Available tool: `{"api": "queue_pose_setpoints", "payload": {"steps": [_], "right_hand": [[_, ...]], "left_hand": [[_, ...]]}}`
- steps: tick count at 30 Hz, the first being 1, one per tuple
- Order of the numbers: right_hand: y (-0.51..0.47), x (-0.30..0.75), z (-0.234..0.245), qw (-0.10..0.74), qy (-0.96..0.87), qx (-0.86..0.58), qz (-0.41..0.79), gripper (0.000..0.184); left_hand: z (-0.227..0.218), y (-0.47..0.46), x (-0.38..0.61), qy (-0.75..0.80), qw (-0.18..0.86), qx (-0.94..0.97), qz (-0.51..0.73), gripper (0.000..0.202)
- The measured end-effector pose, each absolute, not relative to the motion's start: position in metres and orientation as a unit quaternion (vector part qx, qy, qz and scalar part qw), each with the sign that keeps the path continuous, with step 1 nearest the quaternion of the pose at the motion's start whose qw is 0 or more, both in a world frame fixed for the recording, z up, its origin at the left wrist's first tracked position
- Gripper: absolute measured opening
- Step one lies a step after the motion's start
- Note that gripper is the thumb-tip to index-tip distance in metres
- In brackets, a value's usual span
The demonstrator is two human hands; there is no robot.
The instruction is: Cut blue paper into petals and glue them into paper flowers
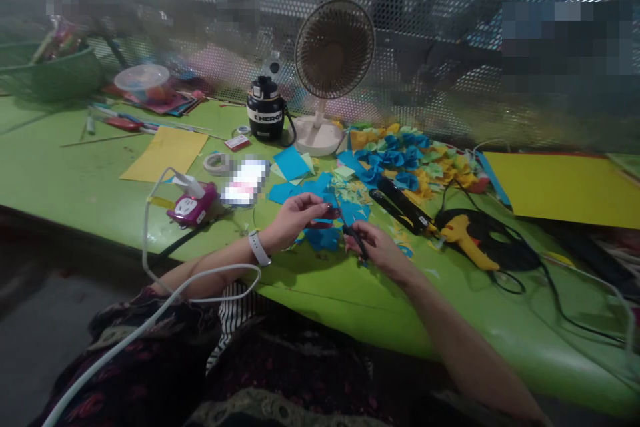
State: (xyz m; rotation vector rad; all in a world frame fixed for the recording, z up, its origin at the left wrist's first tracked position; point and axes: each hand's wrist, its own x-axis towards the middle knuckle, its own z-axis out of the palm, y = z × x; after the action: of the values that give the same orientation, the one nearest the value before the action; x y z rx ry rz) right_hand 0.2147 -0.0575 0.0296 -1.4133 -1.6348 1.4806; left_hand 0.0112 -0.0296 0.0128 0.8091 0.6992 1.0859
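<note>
My right hand (376,248) is closed on a small pair of scissors (357,241) with dark handles, blades pointing up and left. Close to the blade tips, my left hand (303,212) pinches thumb and fingers together. Whatever sits in that pinch is too small or hidden to make out. Beneath both hands lie blue paper pieces (323,239) and many small yellow-green scraps (350,190). Just behind, a blue paper square (291,163) rests on paler sheets. A heap of crumpled blue, orange and green paper pieces (395,157) spreads to the back right.
A fan (334,50) and black bottle (265,113) stand at the back. A yellow glue gun (463,240) and black stapler-like tool (403,203) lie right. Left are a phone (246,182), tape roll (217,163) and purple power socket (194,205). A white cable (200,277) crosses my left arm.
</note>
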Motion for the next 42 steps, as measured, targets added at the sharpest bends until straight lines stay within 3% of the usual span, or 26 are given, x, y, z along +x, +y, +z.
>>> {"api": "queue_pose_setpoints", "payload": {"steps": [42], "right_hand": [[-0.0597,0.2132,0.0335,0.267,-0.605,-0.532,0.528,0.057]], "left_hand": [[0.0147,-0.0262,0.0082,0.362,0.708,0.375,0.477,0.044]]}}
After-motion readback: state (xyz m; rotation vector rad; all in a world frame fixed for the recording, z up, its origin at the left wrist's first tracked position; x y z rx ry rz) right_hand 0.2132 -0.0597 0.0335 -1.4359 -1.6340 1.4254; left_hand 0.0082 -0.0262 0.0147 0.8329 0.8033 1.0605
